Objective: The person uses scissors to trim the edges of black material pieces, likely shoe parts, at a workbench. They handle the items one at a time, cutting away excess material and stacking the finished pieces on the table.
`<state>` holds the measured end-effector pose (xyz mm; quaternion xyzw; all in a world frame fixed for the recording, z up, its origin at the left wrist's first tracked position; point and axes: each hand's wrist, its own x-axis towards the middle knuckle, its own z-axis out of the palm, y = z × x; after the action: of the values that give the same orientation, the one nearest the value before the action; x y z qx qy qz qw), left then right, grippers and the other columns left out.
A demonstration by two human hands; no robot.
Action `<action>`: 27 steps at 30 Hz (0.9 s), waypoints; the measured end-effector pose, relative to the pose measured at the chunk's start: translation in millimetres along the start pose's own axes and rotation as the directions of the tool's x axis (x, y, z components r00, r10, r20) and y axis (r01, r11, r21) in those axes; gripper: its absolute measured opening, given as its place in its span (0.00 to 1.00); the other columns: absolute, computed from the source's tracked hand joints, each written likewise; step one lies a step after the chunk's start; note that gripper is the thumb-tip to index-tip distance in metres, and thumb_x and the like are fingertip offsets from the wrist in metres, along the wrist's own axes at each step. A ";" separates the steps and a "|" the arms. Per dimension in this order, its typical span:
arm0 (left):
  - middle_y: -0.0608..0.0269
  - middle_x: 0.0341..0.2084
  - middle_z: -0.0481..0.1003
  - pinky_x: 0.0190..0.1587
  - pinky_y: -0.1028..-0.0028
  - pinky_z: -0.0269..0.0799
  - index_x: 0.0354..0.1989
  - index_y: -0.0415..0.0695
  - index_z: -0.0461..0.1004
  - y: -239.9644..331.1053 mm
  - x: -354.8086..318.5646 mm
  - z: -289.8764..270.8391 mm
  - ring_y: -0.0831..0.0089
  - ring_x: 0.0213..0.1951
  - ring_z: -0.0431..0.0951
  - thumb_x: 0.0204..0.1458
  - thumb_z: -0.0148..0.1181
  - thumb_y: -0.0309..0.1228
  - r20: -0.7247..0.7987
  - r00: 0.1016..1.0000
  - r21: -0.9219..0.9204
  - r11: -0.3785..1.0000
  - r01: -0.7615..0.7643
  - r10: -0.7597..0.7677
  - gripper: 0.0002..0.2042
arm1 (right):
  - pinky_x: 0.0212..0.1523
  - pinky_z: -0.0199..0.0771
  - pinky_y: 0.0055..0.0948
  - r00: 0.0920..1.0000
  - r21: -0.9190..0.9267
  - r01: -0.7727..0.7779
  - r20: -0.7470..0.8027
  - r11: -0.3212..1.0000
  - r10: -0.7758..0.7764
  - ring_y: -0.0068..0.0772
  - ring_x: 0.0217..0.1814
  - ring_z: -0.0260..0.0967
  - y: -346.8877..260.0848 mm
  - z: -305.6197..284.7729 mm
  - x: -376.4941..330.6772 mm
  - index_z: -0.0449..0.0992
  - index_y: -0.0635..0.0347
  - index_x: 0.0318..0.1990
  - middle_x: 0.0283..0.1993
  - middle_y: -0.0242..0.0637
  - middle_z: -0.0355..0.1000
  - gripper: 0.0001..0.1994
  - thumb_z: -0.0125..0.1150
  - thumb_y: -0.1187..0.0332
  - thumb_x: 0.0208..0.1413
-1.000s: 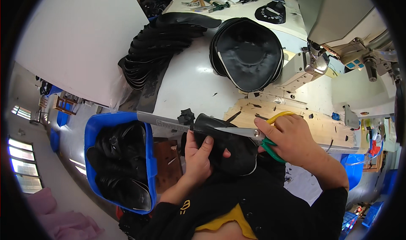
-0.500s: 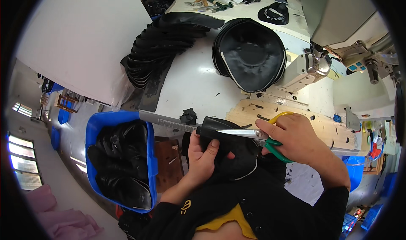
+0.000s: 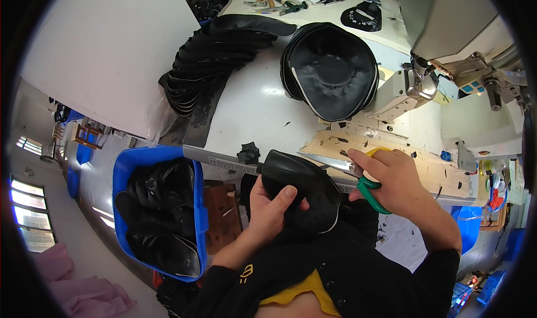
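My left hand (image 3: 272, 206) grips a black curved moulded piece with a pale edge (image 3: 305, 189) at the near edge of the white worktable (image 3: 251, 113). My right hand (image 3: 391, 178) holds scissors with green and yellow handles (image 3: 358, 175); their blades point left along the top edge of the black piece. A few black scraps (image 3: 248, 152) lie on the table edge just left of the piece.
A stack of round black pieces (image 3: 330, 71) and a fanned row of black pieces (image 3: 215, 55) sit further back. A sewing machine (image 3: 447, 49) stands at the right. A blue bin with black pieces (image 3: 159, 211) is low on the left. Tools (image 3: 279, 4) lie at the far end.
The black piece has turned in my left hand and now shows more of its rounded face. The scissors have shifted along its upper edge.
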<state>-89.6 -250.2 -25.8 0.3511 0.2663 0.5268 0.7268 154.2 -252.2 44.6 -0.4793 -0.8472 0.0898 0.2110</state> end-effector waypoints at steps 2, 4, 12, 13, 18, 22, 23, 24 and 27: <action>0.57 0.35 0.74 0.28 0.72 0.75 0.45 0.40 0.65 0.1 2.1 -0.5 0.69 0.27 0.76 0.54 0.58 0.25 -0.064 0.998 -0.049 0.999 0.005 -0.008 0.12 | 0.32 0.66 0.34 1.000 -0.037 0.009 0.002 0.999 -0.009 0.37 0.28 0.67 -1.1 -3.1 -1.4 0.71 0.53 0.51 0.27 0.33 0.65 0.32 0.71 0.54 0.34; 0.58 0.34 0.74 0.28 0.73 0.75 0.44 0.40 0.65 -0.7 2.6 0.0 0.70 0.25 0.75 0.54 0.58 0.25 -0.100 0.995 -0.053 0.999 -0.003 -0.002 0.12 | 0.32 0.64 0.35 0.999 -0.092 0.036 0.035 0.995 -0.033 0.37 0.29 0.67 -4.2 -8.9 -4.0 0.70 0.52 0.52 0.27 0.33 0.65 0.33 0.71 0.53 0.35; 0.59 0.34 0.74 0.26 0.73 0.75 0.44 0.42 0.66 -6.3 4.3 3.7 0.72 0.25 0.75 0.53 0.58 0.23 -0.107 0.993 -0.015 0.998 -0.055 0.053 0.11 | 0.31 0.63 0.34 0.996 -0.297 0.064 0.082 0.953 -0.041 0.35 0.29 0.66 -8.9 -7.0 -15.1 0.68 0.52 0.54 0.27 0.33 0.64 0.33 0.69 0.53 0.38; 0.59 0.34 0.74 0.26 0.73 0.75 0.44 0.42 0.66 -6.1 4.0 4.2 0.72 0.25 0.75 0.53 0.58 0.23 -0.112 0.992 -0.015 0.998 -0.055 0.053 0.11 | 0.31 0.63 0.33 0.996 -0.327 0.074 0.079 0.942 -0.051 0.35 0.29 0.66 -8.8 -7.7 -16.2 0.68 0.52 0.54 0.27 0.33 0.63 0.32 0.69 0.53 0.38; 0.59 0.34 0.75 0.25 0.74 0.75 0.44 0.42 0.66 -5.8 3.6 4.7 0.72 0.26 0.75 0.53 0.58 0.22 -0.118 0.992 0.013 0.999 -0.046 0.047 0.12 | 0.30 0.63 0.33 0.999 -0.112 0.038 0.028 0.993 -0.035 0.35 0.28 0.65 -1.0 -2.0 -16.1 0.69 0.53 0.53 0.26 0.33 0.63 0.31 0.68 0.53 0.40; 0.58 0.34 0.75 0.25 0.73 0.75 0.44 0.41 0.65 -6.5 3.7 5.7 0.71 0.26 0.76 0.53 0.58 0.22 -0.113 0.993 0.000 0.999 -0.044 0.043 0.12 | 0.29 0.63 0.34 0.996 -0.170 0.091 0.021 0.981 -0.088 0.35 0.27 0.65 -4.2 -3.2 -6.5 0.69 0.53 0.53 0.25 0.32 0.63 0.31 0.68 0.53 0.39; 0.58 0.34 0.75 0.25 0.73 0.75 0.44 0.41 0.65 -6.4 4.1 5.5 0.71 0.26 0.76 0.53 0.58 0.22 -0.106 0.994 -0.003 0.999 -0.042 0.042 0.12 | 0.29 0.63 0.33 0.996 -0.208 0.087 0.035 0.974 -0.082 0.34 0.27 0.65 -4.6 -3.1 -7.1 0.69 0.53 0.53 0.25 0.32 0.63 0.31 0.68 0.53 0.39; 0.58 0.34 0.75 0.25 0.73 0.76 0.44 0.41 0.65 -6.3 4.4 5.4 0.71 0.26 0.76 0.53 0.58 0.22 -0.099 0.994 -0.007 0.999 -0.041 0.040 0.12 | 0.30 0.63 0.33 0.996 -0.246 0.084 0.049 0.966 -0.074 0.34 0.27 0.65 -5.2 -2.9 -8.1 0.69 0.53 0.53 0.25 0.32 0.63 0.31 0.68 0.52 0.39; 0.58 0.34 0.75 0.25 0.73 0.75 0.43 0.41 0.66 -8.2 4.1 3.9 0.70 0.25 0.76 0.52 0.59 0.22 -0.107 0.994 -0.014 0.999 -0.038 0.036 0.11 | 0.30 0.63 0.33 0.996 -0.252 0.080 0.065 0.964 -0.066 0.35 0.27 0.65 -3.3 -1.9 -9.5 0.69 0.52 0.53 0.25 0.32 0.62 0.31 0.68 0.53 0.40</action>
<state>-80.6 -248.8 -30.0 0.3216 0.2938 0.5603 0.7045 156.7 -262.1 44.9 -0.4682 -0.8743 -0.0141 0.1272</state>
